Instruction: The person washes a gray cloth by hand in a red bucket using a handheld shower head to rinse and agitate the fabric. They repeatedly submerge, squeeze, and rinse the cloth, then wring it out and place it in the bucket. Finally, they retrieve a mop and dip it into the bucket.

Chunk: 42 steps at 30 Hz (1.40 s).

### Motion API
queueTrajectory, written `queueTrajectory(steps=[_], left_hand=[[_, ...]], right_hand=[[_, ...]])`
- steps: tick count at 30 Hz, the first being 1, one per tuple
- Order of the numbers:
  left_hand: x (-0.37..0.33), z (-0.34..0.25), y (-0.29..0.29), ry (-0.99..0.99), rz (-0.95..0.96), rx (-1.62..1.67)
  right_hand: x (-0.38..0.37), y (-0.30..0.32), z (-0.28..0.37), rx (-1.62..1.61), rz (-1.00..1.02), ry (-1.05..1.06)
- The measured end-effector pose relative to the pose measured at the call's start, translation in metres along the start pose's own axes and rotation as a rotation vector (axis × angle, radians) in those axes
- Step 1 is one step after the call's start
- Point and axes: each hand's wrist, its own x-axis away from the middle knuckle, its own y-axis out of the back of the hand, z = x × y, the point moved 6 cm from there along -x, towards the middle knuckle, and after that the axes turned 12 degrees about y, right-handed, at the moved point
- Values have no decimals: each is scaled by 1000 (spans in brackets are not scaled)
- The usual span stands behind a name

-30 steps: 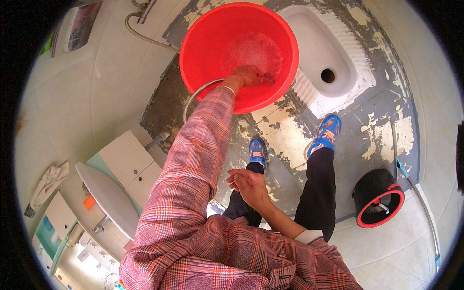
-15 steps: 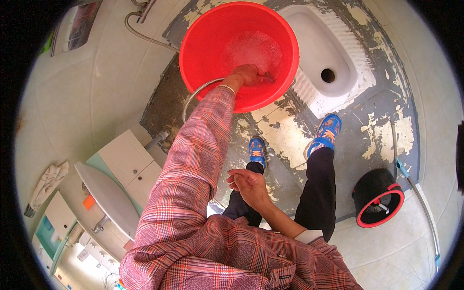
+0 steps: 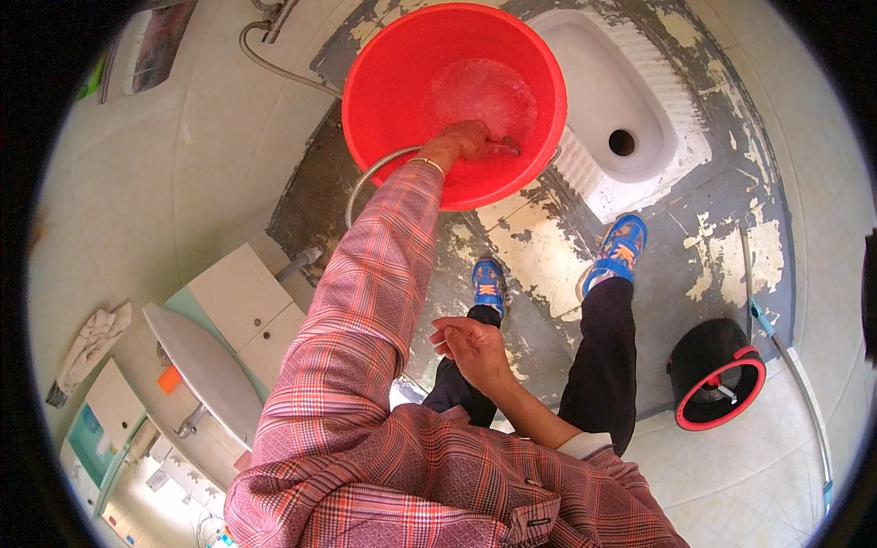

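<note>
My left hand [image 3: 468,139] reaches down into a large red plastic tub [image 3: 388,87]. It is closed around a small hand sprayer [image 3: 505,145], whose tip pokes out to the right of my fingers. From the hand, a flexible metal hose [image 3: 364,182] loops over the tub's near rim. Frothy water [image 3: 482,96] lies in the bottom of the tub. Nearer my body, my right hand [image 3: 473,351] hovers over my left leg. Its fingers are loosely bent, and nothing shows in them.
A white squat toilet [image 3: 687,137] is set in the floor right of the tub. Peeling grey paint covers the floor around my blue shoes [image 3: 614,251]. A black bucket with a red rim [image 3: 722,423] and a mop-like pole [image 3: 797,370] are at right. A washbasin [image 3: 206,379] juts out at left.
The tub, the sprayer and both hands keep almost the same places. Only a very slight shift of the whole view shows.
</note>
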Motion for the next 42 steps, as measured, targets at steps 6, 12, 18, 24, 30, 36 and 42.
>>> queueTrajectory(steps=[6,12,18,24,30,36,42], left_hand=[[2,-3,-1,-36,18,67],[-24,22,-18,57,-18,29],[-35,25,-23,91,-29,-12],[-40,31,-28,87,7,-45],[-33,20,-22,79,-8,-40],[-38,26,-24,63,-46,-61],[-45,40,-33,63,-65,-52]], right_hand=[[0,0,-2,-32,4,9],[1,-1,-2,3,16,-30],[1,0,-5,-22,0,-14],[4,-3,-6,-21,1,-31],[5,-1,-15,-6,4,-7],[6,-3,-18,-12,-3,-22],[8,-7,-17,30,50,-27]])
